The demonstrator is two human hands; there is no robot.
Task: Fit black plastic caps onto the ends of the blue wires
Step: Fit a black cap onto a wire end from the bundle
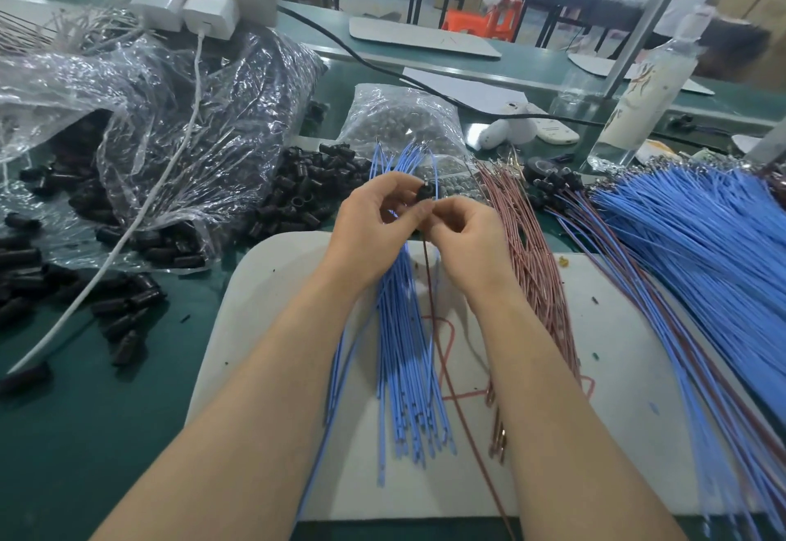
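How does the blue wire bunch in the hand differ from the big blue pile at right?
The held bunch is small; the right pile is far larger. The left hand grips the held bunch; the right pile lies loose, untouched. Both are thin blue wires.

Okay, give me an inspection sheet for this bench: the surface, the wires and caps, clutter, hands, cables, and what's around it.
Surface: green bench with a white mat under the hands.
Job's things: black cap at the left fingertips; blue wire bundle running from the left hand down onto the mat; loose caps heaped behind; large blue wire pile at the right.
Clutter: clear plastic bags; pink wires; clear bottle.
Hands: left hand grips the bundle and cap; right hand appears to pinch a dark red wire below the cap.
Cables: white cable; black cable.
Surroundings: more benches; orange stool.
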